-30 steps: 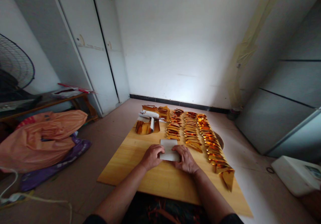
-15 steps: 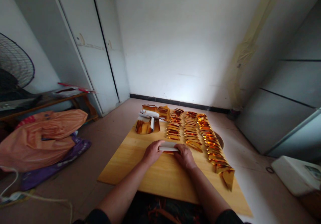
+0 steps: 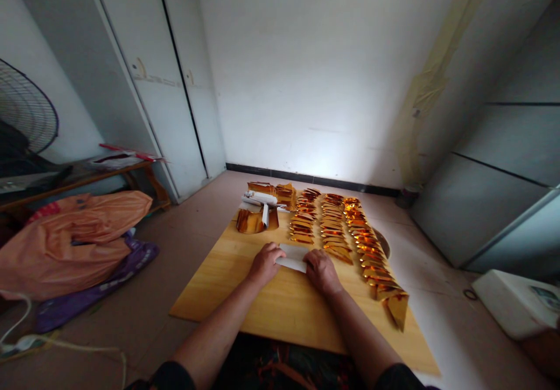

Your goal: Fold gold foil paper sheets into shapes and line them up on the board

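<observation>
Between my two hands, low over the wooden board, is a sheet of paper (image 3: pixel 294 256) with its white side showing and a crease along its length. My left hand (image 3: pixel 265 264) grips its left end, fingers closed on the edge. At the opposite end my right hand (image 3: pixel 322 270) is closed on the paper too, knuckles up. Just beyond my hands stand rows of folded gold foil papers (image 3: pixel 333 227). Farther back on the left lie curled gold sheets (image 3: pixel 251 221) and white paper pieces (image 3: pixel 262 199).
The wooden board (image 3: pixel 219 288) lies in front of me. A longer row of gold folds (image 3: pixel 371 256) runs down its right side. Left on the floor are an orange bag (image 3: pixel 87 221) and a cord (image 3: pixel 79 348); a white box (image 3: pixel 516 302) is at right.
The paper between my hands has opened out: a wider white face shows now, where a narrow white strip with a gold-brown lower edge showed before. Both hands stay nearly in place.
</observation>
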Motion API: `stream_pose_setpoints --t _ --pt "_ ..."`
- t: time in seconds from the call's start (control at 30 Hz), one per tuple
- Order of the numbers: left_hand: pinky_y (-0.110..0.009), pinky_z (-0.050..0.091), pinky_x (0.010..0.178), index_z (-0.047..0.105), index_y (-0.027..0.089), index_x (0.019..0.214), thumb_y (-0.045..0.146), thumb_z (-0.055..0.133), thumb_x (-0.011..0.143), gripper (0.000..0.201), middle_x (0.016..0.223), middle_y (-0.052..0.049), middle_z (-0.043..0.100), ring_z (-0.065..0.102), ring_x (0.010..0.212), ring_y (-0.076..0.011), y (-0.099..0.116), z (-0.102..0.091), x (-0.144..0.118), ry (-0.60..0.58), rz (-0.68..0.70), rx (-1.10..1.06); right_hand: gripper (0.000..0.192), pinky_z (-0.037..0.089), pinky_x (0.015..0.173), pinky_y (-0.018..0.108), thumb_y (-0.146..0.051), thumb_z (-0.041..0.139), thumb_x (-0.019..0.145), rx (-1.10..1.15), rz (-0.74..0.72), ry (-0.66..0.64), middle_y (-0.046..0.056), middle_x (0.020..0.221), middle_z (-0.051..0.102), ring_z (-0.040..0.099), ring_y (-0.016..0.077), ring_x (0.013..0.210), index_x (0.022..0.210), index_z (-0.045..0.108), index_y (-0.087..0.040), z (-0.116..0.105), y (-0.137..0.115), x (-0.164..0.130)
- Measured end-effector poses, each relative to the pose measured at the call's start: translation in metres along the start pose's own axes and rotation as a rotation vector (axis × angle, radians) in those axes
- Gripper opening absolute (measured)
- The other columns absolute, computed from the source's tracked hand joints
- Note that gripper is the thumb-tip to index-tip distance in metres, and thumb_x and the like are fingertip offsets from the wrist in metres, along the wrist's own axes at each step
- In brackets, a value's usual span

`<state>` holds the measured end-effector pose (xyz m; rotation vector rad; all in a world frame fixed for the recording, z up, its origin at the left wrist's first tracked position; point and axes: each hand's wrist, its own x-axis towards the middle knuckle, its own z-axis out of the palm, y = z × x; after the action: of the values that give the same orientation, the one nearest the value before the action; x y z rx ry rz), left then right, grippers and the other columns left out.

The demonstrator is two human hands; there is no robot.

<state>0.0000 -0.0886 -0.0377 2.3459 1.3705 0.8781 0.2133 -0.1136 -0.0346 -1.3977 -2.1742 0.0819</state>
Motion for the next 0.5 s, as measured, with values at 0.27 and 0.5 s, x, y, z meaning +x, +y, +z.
stream_pose_setpoints --t 0.27,0.5 --pt "-0.028 0.047 0.083 0.070 0.020 0.086 -0.008 0.049 0.064 0.041 0.090 -0.004 0.063 0.056 0.092 -0.0171 -0.001 -0.004 -0.005 -0.016 0.087 0.007 0.020 0.031 0.070 0.026 -0.007 0.048 0.085 -0.169 -0.032 -0.059 0.004 0.080 0.060 0.048 0.0170 0.079 0.078 0.064 -0.019 -0.007 -0.007 -0.001" --pt "-0.030 0.047 0.082 0.072 0.021 0.090 -0.003 0.049 0.072 0.038 0.090 -0.004 0.067 0.058 0.088 -0.0164 -0.004 -0.004 -0.008 -0.035 0.139 0.053 0.019 0.031 0.071 0.027 -0.008 0.050 0.084 -0.177 -0.082 -0.089 0.004 0.083 0.060 0.047 0.0170 0.081 0.077 0.065 -0.019 -0.012 -0.010 -0.004"
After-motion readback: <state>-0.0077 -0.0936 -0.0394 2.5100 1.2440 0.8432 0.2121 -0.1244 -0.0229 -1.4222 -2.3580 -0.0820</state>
